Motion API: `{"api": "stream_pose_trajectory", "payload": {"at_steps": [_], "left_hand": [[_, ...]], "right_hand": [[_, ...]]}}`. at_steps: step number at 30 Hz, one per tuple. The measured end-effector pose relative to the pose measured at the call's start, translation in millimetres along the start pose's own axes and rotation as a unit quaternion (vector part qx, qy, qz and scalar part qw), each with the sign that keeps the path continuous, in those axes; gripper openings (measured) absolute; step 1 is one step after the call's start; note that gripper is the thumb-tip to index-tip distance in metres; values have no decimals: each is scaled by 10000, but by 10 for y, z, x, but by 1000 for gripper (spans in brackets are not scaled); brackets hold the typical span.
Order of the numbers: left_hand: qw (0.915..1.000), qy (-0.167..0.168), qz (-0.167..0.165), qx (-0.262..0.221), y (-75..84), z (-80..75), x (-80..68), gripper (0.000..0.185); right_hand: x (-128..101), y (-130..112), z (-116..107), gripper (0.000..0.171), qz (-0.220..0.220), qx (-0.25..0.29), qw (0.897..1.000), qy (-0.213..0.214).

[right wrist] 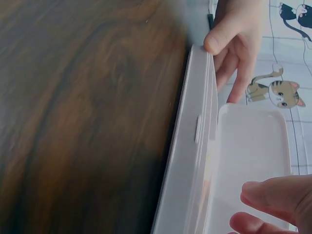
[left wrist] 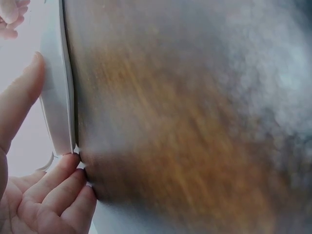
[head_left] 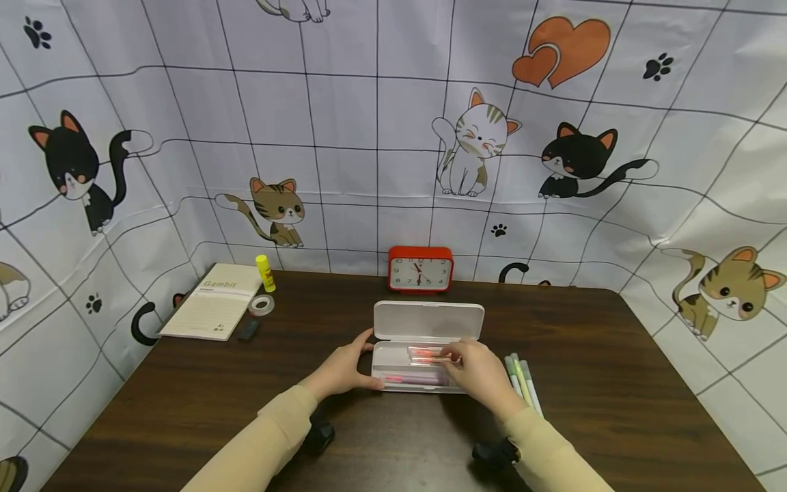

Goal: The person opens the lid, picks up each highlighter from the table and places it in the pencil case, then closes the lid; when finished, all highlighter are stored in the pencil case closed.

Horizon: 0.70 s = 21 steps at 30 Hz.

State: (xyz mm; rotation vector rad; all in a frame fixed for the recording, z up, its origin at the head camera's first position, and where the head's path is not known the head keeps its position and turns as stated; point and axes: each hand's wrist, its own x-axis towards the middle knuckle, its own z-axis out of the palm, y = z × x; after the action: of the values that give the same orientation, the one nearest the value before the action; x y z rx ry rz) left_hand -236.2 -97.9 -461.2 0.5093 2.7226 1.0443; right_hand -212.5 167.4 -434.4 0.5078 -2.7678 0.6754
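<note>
A white pencil case (head_left: 428, 321) lies on the table with its lid raised. Orange-red pens (head_left: 424, 354) and a pinkish pen (head_left: 402, 379) are inside it, too small to make out well. My left hand (head_left: 343, 369) grips the case's left end, thumb at the front edge and fingers round the corner. My right hand (head_left: 482, 372) is over the right half of the case, bent fingertips by the orange-red pens' ends. In the right wrist view, a gap shows between this hand's thumb (right wrist: 265, 194) and a finger, with nothing visible in it.
Several markers (head_left: 522, 383) lie right of the case. A red clock (head_left: 421, 269) stands behind it. At the back left are a notebook (head_left: 212, 301), a yellow glue stick (head_left: 266, 273), a tape roll (head_left: 261, 305) and a small dark block (head_left: 249, 331). A cat-print curtain (head_left: 344, 171) hangs behind.
</note>
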Motion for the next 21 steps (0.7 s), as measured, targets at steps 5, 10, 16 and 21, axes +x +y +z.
{"api": "stream_pose_trajectory", "payload": {"at_steps": [5,10,16,21], "left_hand": [[10000,-4,16,-8,6,-3,-5,107],[9999,-25,-76,-75,-4,7,-14,108],[9999,-7,-75,-71,-11,6,-6,107],[10000,-28,-15,-70,7,-8,-12,107]], "right_hand": [[-68,117,-63,6,21,-8,10000,71],[-137,216,-131,9,178,0,9998,-1],[-218,332,-223,10,480,-74,9988,-105],[-279,449,-309,11,617,-97,9979,-181]]}}
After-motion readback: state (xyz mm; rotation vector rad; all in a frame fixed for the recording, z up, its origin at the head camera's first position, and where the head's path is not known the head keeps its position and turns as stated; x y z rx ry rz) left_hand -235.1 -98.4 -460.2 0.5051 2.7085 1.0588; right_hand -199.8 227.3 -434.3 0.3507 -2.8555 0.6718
